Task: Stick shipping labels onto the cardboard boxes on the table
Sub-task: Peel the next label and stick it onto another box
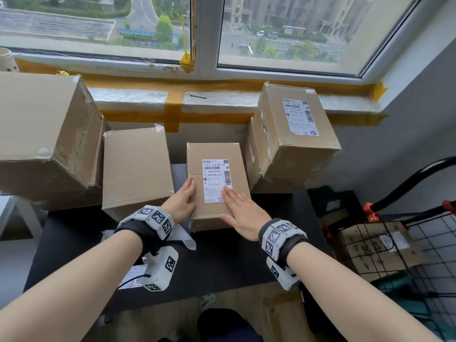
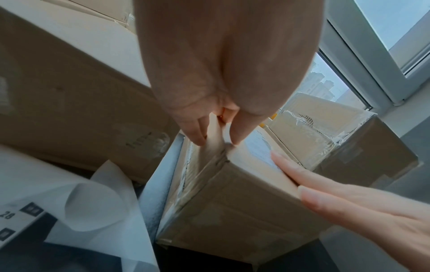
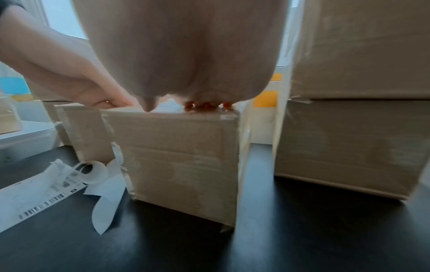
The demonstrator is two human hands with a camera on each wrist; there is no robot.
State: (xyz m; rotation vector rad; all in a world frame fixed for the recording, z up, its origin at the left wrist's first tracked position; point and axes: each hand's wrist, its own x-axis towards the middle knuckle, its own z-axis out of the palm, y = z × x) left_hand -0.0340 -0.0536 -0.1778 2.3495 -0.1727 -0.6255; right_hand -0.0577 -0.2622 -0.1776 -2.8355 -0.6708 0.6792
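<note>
A small cardboard box (image 1: 214, 151) stands at the table's middle with a white shipping label (image 1: 214, 180) on its top. My right hand (image 1: 240, 211) lies flat, fingers straight, pressing the label's lower right corner. My left hand (image 1: 183, 201) rests with straight fingers along the box's left top edge. In the left wrist view, the left hand (image 2: 209, 103) straddles that edge of the box (image 2: 232, 202), thumb on top and fingers on the side, and the right hand (image 2: 349, 202) lies flat on top. The right wrist view shows the right hand (image 3: 186, 64) over the box (image 3: 186, 156).
An unlabelled box (image 1: 137, 166) stands just left, a large one (image 1: 42, 129) beyond it. On the right, a labelled box (image 1: 296, 149) is stacked on another. Peeled backing paper (image 1: 182, 239) and a label strip (image 3: 46, 193) lie on the black table (image 1: 222, 262). A wire cart (image 1: 394, 243) stands right.
</note>
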